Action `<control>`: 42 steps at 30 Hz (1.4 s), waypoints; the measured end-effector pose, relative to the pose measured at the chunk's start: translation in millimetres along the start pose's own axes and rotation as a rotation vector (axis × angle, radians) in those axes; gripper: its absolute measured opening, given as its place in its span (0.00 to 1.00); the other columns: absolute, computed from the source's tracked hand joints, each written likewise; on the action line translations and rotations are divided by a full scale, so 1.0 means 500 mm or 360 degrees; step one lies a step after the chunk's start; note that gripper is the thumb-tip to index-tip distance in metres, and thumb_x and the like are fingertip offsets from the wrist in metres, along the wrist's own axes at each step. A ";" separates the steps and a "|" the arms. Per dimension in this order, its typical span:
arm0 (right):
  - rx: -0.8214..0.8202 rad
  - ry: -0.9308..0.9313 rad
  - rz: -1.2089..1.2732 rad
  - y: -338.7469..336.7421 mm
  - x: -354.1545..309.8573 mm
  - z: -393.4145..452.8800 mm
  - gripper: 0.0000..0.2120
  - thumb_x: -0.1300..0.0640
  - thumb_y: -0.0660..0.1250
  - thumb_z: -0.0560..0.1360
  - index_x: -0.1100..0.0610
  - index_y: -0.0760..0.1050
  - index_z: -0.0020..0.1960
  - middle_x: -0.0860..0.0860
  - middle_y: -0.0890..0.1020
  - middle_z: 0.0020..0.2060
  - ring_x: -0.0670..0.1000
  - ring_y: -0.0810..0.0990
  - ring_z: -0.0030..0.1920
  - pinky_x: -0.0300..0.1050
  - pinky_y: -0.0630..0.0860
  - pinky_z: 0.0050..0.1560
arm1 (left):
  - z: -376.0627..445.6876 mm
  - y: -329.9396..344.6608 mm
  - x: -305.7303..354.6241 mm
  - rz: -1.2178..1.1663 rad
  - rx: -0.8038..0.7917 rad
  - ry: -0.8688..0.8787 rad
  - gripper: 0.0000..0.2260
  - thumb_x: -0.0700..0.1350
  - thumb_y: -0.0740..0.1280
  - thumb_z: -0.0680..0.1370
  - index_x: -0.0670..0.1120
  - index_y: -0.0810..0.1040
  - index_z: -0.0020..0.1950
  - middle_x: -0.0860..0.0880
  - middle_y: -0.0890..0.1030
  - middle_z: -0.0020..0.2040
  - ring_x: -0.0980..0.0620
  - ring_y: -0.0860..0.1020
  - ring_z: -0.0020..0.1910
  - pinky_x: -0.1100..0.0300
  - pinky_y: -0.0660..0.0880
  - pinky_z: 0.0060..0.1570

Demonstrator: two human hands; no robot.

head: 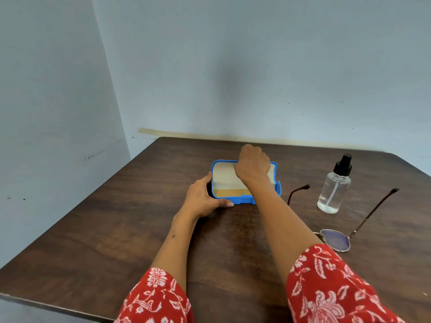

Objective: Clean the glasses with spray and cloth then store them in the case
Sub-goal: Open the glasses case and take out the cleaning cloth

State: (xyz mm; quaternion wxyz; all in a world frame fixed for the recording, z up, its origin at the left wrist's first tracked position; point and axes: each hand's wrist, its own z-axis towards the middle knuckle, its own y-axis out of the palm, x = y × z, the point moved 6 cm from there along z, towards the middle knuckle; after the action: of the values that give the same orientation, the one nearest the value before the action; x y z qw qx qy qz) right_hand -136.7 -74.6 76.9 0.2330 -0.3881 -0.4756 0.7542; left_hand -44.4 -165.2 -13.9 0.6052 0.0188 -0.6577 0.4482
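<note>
A blue glasses case (278,190) stands open in the middle of the dark wooden table (116,229), its lid raised and showing a cream lining with a tan strip below. My left hand (205,198) grips the case's near left corner. My right hand (253,165) is closed over the top edge of the raised lid. The glasses (335,240) lie unfolded on the table at the right, one tinted lens visible, the other hidden behind my right forearm. A clear spray bottle (334,187) with a black nozzle stands upright behind them. No cloth is in sight.
A pale blue wall runs along the table's far edge and left side. The table's near left edge (46,304) cuts diagonally across the bottom. Red floral sleeves cover both upper arms at the bottom of the view.
</note>
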 end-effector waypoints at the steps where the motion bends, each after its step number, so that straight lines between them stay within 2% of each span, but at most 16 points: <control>1: -0.0006 -0.0010 -0.0049 0.000 -0.003 -0.005 0.09 0.66 0.65 0.73 0.61 0.73 0.53 0.57 0.78 0.52 0.57 0.75 0.54 0.49 0.70 0.55 | 0.001 0.000 -0.001 0.0009 0.0004 -0.0005 0.48 0.48 0.81 0.61 0.46 0.59 0.75 0.48 0.64 0.74 0.47 0.63 0.73 0.47 0.63 0.71; 4: 0.0165 0.0025 -0.0177 -0.031 -0.006 -0.026 0.13 0.62 0.66 0.72 0.59 0.73 0.56 0.57 0.74 0.58 0.58 0.70 0.60 0.49 0.68 0.58 | 0.000 0.001 0.000 0.0018 0.0009 -0.0015 0.48 0.47 0.80 0.62 0.45 0.58 0.75 0.48 0.62 0.75 0.47 0.62 0.73 0.48 0.62 0.71; 6: 0.0266 0.0112 -0.0133 -0.061 0.005 -0.047 0.11 0.62 0.65 0.73 0.59 0.73 0.55 0.56 0.75 0.56 0.56 0.73 0.58 0.47 0.70 0.50 | -0.001 -0.001 -0.001 0.0007 0.0015 -0.0014 0.47 0.47 0.80 0.62 0.45 0.59 0.75 0.48 0.62 0.75 0.47 0.62 0.73 0.48 0.62 0.71; 8: 0.0161 0.0228 -0.0086 -0.070 0.024 -0.063 0.10 0.62 0.65 0.73 0.58 0.73 0.54 0.54 0.77 0.53 0.56 0.76 0.55 0.45 0.68 0.43 | -0.003 -0.006 0.000 0.0023 0.0024 -0.0001 0.46 0.46 0.80 0.63 0.46 0.60 0.75 0.48 0.63 0.75 0.47 0.62 0.73 0.49 0.62 0.71; 11: -0.0075 0.0333 -0.0108 -0.052 0.050 -0.074 0.13 0.62 0.64 0.74 0.58 0.73 0.58 0.55 0.77 0.56 0.56 0.76 0.57 0.45 0.67 0.44 | -0.005 -0.016 0.001 0.0036 0.0049 0.0026 0.45 0.46 0.80 0.63 0.45 0.61 0.75 0.47 0.64 0.75 0.47 0.63 0.72 0.52 0.63 0.70; 14: -0.0166 0.0362 -0.0092 -0.024 0.064 -0.077 0.13 0.62 0.62 0.75 0.58 0.72 0.59 0.55 0.76 0.58 0.56 0.75 0.58 0.44 0.67 0.46 | -0.008 -0.019 0.004 0.0023 0.0046 0.0030 0.44 0.44 0.80 0.63 0.45 0.61 0.74 0.47 0.65 0.74 0.47 0.64 0.72 0.55 0.63 0.68; 19: -0.0200 0.0381 -0.0124 0.008 0.074 -0.073 0.14 0.60 0.61 0.76 0.59 0.72 0.62 0.55 0.75 0.61 0.55 0.74 0.61 0.44 0.71 0.52 | -0.004 -0.019 0.002 0.0023 0.0022 0.0024 0.45 0.44 0.80 0.63 0.44 0.60 0.75 0.47 0.64 0.74 0.47 0.64 0.72 0.55 0.63 0.68; 27: -0.0280 0.0397 -0.0162 0.027 0.075 -0.066 0.14 0.59 0.61 0.76 0.58 0.72 0.62 0.55 0.76 0.60 0.54 0.74 0.59 0.44 0.67 0.47 | 0.000 -0.016 -0.005 -0.0005 0.0001 -0.0002 0.46 0.44 0.80 0.63 0.44 0.58 0.75 0.47 0.63 0.75 0.47 0.63 0.72 0.52 0.63 0.70; 30: -0.0301 0.0411 -0.0195 0.027 0.075 -0.065 0.15 0.58 0.61 0.76 0.58 0.72 0.62 0.55 0.75 0.60 0.54 0.74 0.59 0.44 0.66 0.46 | -0.001 -0.018 -0.003 -0.0018 0.0009 0.0022 0.45 0.43 0.80 0.63 0.44 0.59 0.75 0.47 0.64 0.74 0.47 0.64 0.72 0.53 0.63 0.69; 35: -0.0239 0.0418 -0.0186 0.018 0.077 -0.064 0.15 0.58 0.60 0.77 0.59 0.72 0.63 0.55 0.75 0.61 0.55 0.74 0.60 0.44 0.69 0.50 | 0.000 -0.016 -0.004 -0.0012 -0.0003 0.0016 0.45 0.43 0.79 0.64 0.44 0.59 0.75 0.46 0.63 0.75 0.47 0.63 0.72 0.53 0.62 0.70; 42: -0.0151 0.0416 -0.0091 0.006 0.076 -0.081 0.12 0.62 0.62 0.75 0.59 0.73 0.59 0.56 0.77 0.58 0.57 0.75 0.59 0.45 0.66 0.44 | 0.005 -0.016 -0.006 0.0024 0.0013 0.0010 0.46 0.45 0.79 0.64 0.45 0.57 0.76 0.47 0.63 0.75 0.47 0.61 0.73 0.51 0.61 0.72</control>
State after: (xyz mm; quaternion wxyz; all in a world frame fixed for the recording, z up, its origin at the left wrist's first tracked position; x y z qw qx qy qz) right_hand -126.1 -26.9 50.5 0.2959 -0.4798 -0.4872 0.6670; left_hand -40.8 -173.2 -11.6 0.6037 0.0150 -0.6541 0.4556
